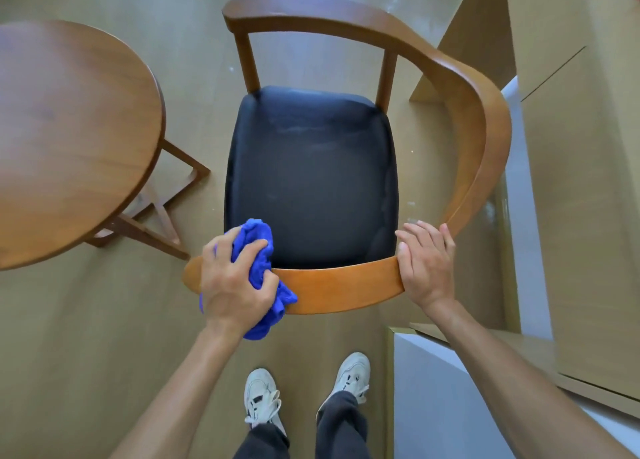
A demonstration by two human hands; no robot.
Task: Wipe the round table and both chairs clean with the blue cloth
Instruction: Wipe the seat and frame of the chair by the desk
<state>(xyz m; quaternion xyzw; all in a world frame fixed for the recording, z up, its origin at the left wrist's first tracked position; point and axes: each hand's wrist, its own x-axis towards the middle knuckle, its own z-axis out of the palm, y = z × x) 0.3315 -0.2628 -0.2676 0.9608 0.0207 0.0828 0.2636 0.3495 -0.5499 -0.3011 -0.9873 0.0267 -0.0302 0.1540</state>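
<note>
Left hand (235, 285) grips the blue cloth (258, 250) on the chair (346, 282) rail, right hand (427, 264) clasps it, wood floor (86, 320) beneath.

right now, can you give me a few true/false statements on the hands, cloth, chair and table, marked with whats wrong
1. The left hand grips the blue cloth. True.
2. The cloth lies on the round table. False: it is on the chair's wooden rail.
3. The right hand holds that rail. True.
4. The chair has a red seat. False: the seat is black.
5. The table stands right of the chair. False: left.
</note>
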